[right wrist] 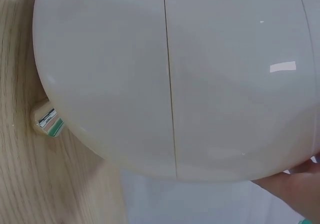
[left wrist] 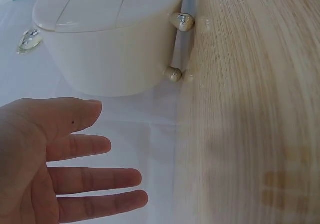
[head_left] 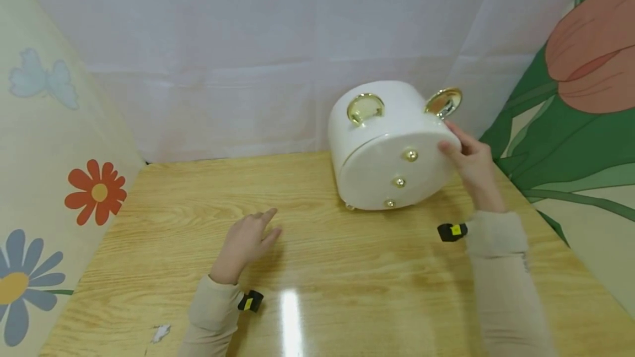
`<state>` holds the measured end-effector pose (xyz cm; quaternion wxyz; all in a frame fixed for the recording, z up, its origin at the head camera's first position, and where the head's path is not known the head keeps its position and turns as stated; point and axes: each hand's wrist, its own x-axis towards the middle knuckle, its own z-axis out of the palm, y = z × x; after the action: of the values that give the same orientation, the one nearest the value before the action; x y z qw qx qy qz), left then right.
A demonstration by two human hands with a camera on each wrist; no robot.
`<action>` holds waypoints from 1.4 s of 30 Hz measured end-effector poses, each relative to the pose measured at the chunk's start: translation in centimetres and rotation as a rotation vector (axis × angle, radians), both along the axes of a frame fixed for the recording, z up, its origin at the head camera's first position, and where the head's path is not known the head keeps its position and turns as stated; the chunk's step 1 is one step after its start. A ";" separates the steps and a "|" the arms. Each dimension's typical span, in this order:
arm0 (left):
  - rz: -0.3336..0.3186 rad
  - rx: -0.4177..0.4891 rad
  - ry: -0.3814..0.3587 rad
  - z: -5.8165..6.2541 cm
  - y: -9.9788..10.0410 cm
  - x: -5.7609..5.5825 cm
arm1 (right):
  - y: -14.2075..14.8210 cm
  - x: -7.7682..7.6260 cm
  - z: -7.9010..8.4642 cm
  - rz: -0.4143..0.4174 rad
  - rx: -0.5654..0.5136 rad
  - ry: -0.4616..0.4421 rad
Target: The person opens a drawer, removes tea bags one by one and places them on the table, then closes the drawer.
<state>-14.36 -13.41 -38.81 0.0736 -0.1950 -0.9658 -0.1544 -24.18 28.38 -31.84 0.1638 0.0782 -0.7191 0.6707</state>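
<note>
A white rounded storage box with two gold ear-shaped pieces on top and three gold knobs down its front stands at the back right of the table. My right hand grips its upper right edge, thumb on the front face and fingers round the side below the right gold ear. In the right wrist view, a seam splits the box's front. My left hand is over the table left of the box, fingers spread and holding nothing. The left wrist view shows the box's side beyond that hand, with gold feet below.
A wood-grain table fills the foreground, with a worn white patch at its front left. White cloth hangs behind it. Painted panels with flowers stand at the left and right.
</note>
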 end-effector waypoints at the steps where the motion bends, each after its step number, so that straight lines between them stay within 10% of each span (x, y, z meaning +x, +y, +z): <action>1: 0.000 0.000 0.002 0.0 0.0 0.0 | -0.2 0.0 0.0 -0.006 0.008 -0.007; 16: 0.006 -0.005 -0.011 0.2 0.1 0.0 | -2.7 0.5 -0.1 0.037 -0.060 0.053; 42: 0.035 0.018 -0.048 0.6 0.1 0.1 | -7.7 1.6 0.2 -0.092 0.152 0.030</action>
<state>-14.29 -13.28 -38.16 0.0547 -0.1734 -0.9691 -0.1665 -22.61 20.66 -31.69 0.1986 0.0674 -0.7683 0.6047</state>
